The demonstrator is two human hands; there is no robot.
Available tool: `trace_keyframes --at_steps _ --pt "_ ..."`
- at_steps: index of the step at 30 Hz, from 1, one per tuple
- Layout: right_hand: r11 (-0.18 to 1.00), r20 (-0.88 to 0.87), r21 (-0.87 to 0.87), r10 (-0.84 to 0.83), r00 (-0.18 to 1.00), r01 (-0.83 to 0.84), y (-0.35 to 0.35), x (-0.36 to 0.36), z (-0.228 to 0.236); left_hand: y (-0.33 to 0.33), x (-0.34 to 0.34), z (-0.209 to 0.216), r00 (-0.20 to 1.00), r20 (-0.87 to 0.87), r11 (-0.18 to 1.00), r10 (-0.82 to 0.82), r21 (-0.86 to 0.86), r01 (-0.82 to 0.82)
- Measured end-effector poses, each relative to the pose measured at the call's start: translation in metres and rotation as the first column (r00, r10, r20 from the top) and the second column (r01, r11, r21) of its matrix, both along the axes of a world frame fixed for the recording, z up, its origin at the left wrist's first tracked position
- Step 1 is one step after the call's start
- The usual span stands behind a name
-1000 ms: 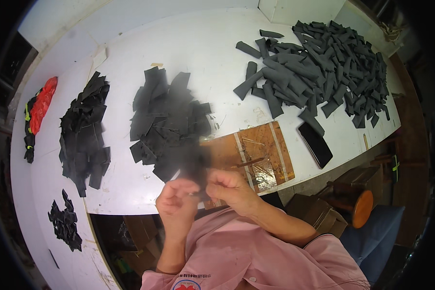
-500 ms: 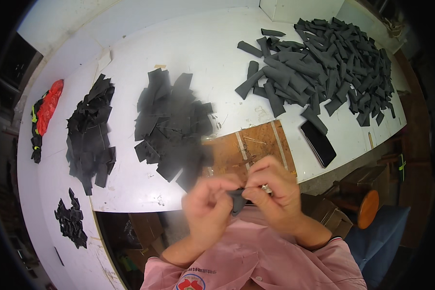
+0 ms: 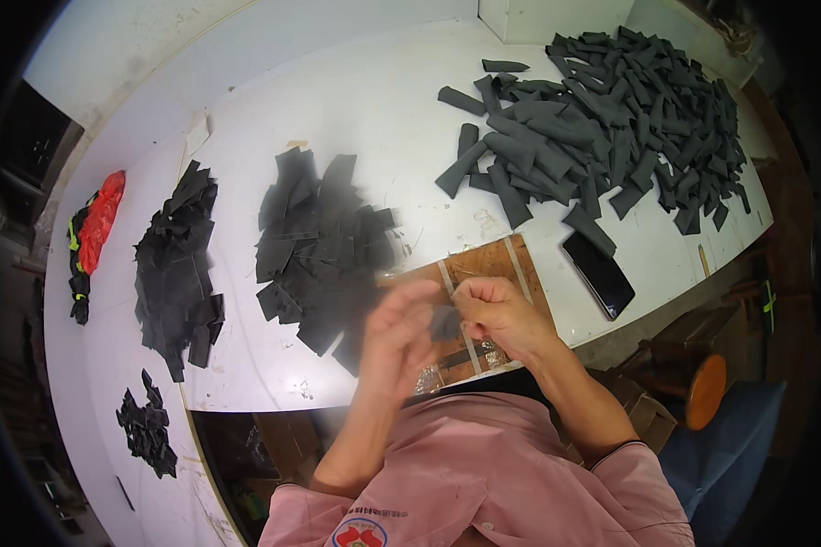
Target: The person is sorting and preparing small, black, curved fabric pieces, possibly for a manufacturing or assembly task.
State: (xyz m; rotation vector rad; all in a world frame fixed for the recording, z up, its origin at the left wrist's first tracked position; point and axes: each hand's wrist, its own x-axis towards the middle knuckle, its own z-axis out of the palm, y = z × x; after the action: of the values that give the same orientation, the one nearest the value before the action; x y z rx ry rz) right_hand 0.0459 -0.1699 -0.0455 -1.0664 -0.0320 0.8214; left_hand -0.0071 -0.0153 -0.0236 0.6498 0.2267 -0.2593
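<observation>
- Now I see my left hand (image 3: 397, 333) and right hand (image 3: 497, 314) near the middle of the frame.
- Both sets of fingers pinch a small dark piece (image 3: 444, 323) between them, above the wooden board (image 3: 483, 266).

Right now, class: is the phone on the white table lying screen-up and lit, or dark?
Dark. The phone lies flat on the white table beside the wooden board; its upward face is uniformly black, showing no glow. Which face is up cannot be told.
</observation>
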Motion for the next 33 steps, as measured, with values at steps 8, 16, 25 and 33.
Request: trace_keyframes --at_steps 8,16,25,33 --pt "0.855 0.895 -0.131 -0.116 0.431 0.501 0.005 -0.006 0.026 0.009 0.009 0.025 0.688 0.683 0.522 -0.247 0.692 -0.499" --pt "0.702 0.801 -0.544 0.597 0.037 0.461 -0.002 -0.004 0.037 -0.001 -0.008 0.001 0.839 0.504 0.804 0.204 0.403 -0.438" --pt "0.888 0.950 -0.304 0.254 0.184 0.345 -0.003 0.000 0.006 -0.013 0.013 0.043 0.802 0.540 0.534 -0.255 0.770 -0.349" --pt "0.829 0.899 -0.428 0.431 0.074 0.360 -0.007 0.003 0.026 -0.010 0.001 0.031 0.742 0.663 0.637 -0.097 0.614 -0.466"
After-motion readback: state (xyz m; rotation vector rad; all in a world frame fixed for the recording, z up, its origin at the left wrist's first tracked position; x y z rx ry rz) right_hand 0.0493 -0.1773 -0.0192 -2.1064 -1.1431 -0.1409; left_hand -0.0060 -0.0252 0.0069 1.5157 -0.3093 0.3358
